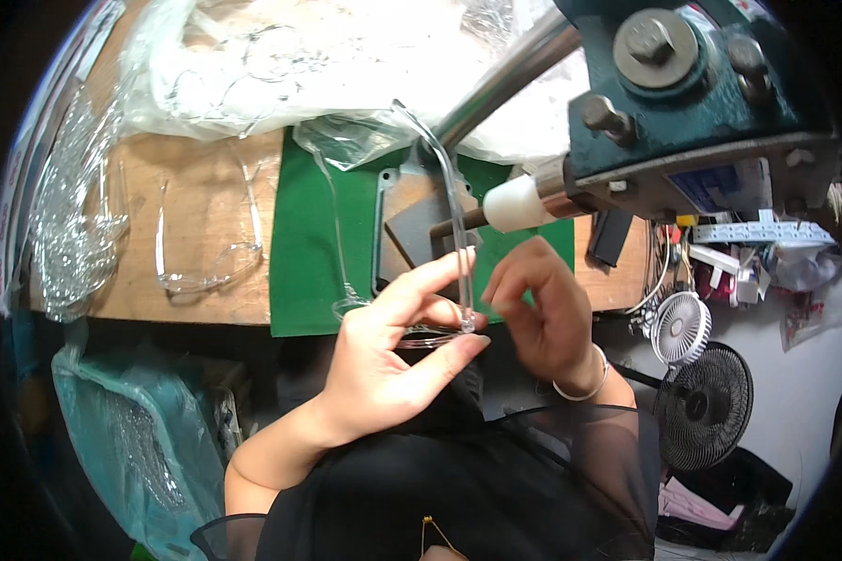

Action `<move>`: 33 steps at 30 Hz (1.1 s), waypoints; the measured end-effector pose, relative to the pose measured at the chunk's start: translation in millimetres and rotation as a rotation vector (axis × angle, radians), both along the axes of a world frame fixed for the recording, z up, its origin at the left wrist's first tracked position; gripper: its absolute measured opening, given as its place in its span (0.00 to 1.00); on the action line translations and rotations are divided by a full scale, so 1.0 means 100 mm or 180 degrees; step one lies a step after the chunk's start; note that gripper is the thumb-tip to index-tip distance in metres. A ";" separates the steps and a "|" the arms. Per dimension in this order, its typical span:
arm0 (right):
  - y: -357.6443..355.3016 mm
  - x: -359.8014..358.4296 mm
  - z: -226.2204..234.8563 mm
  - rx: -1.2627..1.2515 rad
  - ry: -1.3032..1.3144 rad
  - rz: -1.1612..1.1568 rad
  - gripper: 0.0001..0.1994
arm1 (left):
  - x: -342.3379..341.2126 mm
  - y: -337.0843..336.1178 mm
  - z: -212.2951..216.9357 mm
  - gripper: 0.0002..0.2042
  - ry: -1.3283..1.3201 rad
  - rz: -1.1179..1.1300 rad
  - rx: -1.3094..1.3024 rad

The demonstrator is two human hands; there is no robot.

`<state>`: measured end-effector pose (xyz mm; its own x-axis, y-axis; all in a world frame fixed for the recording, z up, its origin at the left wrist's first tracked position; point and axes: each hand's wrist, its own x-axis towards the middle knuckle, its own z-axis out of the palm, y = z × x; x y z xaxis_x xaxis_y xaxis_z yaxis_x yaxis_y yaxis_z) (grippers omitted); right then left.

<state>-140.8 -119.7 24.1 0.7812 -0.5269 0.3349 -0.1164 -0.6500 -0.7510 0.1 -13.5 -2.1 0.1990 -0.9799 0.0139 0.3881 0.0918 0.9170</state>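
A pair of transparent eyeglass frames is held up in front of me by my left hand. The thumb and fingers of that hand are closed around the front near one hinge; one temple arm points up and away, the other stretches off to the left. Just right of the hinge, apart from the temple arm, is my right hand, its fingers curled in toward the thumb. Whatever it may hold is hidden. Beneath the frames lies a green mat, partly covered by the metal base of a bench machine.
The machine's dark green head overhangs at right, with a white plastic cap near my right hand. Another transparent eyeglass frame lies on the wooden table. Plastic-wrapped frames sit left; two fans, one white, stand right.
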 end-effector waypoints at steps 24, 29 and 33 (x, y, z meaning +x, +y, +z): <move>-0.01 0.11 -0.08 0.1025 -0.0557 0.0679 0.07 | 0.09 0.09 0.01 0.29 0.0087 -0.0254 -0.0014; 0.04 0.10 -0.12 0.1453 -0.0726 0.0569 0.06 | 0.08 0.09 0.00 0.31 -0.0109 -0.0365 -0.0146; 0.08 0.09 -0.12 0.1160 -0.0611 0.0457 0.06 | 0.09 0.09 0.01 0.31 -0.0044 -0.0379 -0.0052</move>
